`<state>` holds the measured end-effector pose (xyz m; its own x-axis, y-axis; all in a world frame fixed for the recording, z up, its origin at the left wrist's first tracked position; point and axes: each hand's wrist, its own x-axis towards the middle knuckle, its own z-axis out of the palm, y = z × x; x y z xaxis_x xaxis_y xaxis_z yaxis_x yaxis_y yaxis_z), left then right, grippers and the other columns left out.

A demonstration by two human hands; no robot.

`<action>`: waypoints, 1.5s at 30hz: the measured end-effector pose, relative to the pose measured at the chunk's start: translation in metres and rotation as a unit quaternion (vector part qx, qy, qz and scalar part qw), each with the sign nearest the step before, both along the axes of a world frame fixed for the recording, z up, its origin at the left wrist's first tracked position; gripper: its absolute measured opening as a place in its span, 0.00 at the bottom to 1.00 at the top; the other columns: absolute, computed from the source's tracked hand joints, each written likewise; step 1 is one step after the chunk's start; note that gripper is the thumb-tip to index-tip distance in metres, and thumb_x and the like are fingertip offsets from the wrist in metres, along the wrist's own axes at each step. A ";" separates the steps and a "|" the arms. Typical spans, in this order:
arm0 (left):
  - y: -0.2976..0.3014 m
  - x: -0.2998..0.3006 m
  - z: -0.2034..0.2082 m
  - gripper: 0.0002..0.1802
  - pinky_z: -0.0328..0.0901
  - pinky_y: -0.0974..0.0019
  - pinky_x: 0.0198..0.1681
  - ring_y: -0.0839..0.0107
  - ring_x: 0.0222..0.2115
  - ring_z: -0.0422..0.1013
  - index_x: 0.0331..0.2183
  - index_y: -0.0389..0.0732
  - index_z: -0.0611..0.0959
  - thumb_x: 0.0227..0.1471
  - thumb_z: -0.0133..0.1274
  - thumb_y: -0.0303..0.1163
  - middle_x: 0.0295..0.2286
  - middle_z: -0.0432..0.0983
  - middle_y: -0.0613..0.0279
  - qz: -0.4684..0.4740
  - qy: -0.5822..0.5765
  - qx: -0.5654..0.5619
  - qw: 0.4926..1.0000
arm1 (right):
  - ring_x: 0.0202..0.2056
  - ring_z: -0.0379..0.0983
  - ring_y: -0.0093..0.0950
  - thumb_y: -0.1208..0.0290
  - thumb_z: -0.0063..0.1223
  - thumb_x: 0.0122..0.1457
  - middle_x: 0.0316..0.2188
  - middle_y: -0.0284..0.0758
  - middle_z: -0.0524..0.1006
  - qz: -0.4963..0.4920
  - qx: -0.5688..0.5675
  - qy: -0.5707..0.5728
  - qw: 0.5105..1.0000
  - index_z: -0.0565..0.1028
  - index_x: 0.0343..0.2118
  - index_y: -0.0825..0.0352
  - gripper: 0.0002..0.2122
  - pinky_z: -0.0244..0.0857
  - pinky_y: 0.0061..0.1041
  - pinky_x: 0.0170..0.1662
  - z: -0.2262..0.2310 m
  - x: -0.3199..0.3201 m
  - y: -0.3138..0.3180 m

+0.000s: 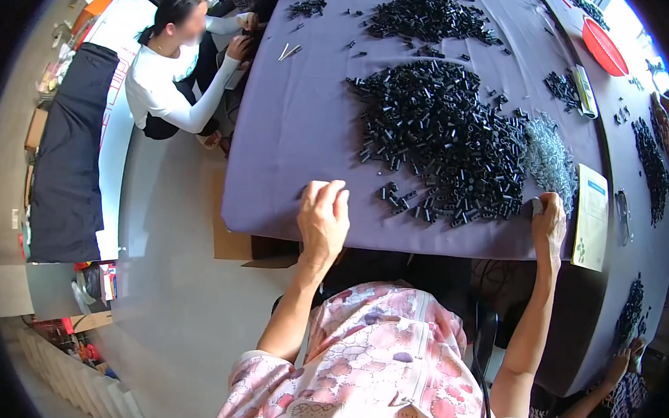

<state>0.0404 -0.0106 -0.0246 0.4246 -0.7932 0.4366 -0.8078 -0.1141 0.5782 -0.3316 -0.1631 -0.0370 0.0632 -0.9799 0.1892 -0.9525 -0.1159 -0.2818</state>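
Observation:
My left hand [324, 221] is over the near edge of the purple-covered table [293, 135], its fingers curled together; what they hold, if anything, is hidden. A big heap of short black plastic tubes [440, 131] spreads to the right of it, with a few loose ones close by. At the heap's right side lies a pile of small clear pieces [549, 156]. My right hand [551, 224] touches the near end of that clear pile with closed fingers. Something greyish shows at its thumb, too small to make out.
A yellowish booklet [591, 218] lies right of my right hand. More black heaps [430, 21] and a red basket [604, 47] are farther off. A co-worker in white [165, 85] sits at the left side; another person's hands [622, 364] show at lower right. A cardboard box [230, 241] stands below the table.

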 end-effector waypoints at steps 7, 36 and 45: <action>-0.013 -0.029 -0.003 0.09 0.67 0.59 0.31 0.57 0.30 0.71 0.33 0.40 0.77 0.46 0.56 0.27 0.29 0.70 0.57 -0.071 0.060 0.047 0.995 | 0.35 0.70 0.46 0.81 0.44 0.52 0.33 0.44 0.71 0.031 -0.010 -0.001 0.999 0.67 0.34 0.67 0.07 0.63 0.40 0.37 -0.002 0.004 0.001; -0.030 -0.031 -0.003 0.12 0.69 0.61 0.34 0.60 0.32 0.71 0.36 0.42 0.79 0.45 0.54 0.24 0.31 0.70 0.58 -0.082 0.030 0.069 0.994 | 0.36 0.72 0.38 0.91 0.41 0.41 0.32 0.40 0.73 0.055 -0.110 -0.188 0.974 0.72 0.37 0.67 0.19 0.65 0.30 0.43 -0.009 0.026 0.025; -0.048 -0.025 -0.002 0.07 0.68 0.62 0.35 0.61 0.31 0.70 0.31 0.40 0.83 0.45 0.56 0.23 0.28 0.70 0.58 -0.182 0.011 0.069 0.981 | 0.37 0.72 0.38 0.92 0.41 0.40 0.33 0.38 0.73 0.061 -0.117 -0.180 0.975 0.72 0.35 0.66 0.18 0.65 0.31 0.42 -0.008 0.027 0.026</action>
<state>0.0154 -0.0586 -0.0271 0.1094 -0.9451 0.3079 -0.7973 0.1016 0.5950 -0.3044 -0.1374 -0.0452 0.0640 -0.8965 0.4385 -0.7715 -0.3231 -0.5480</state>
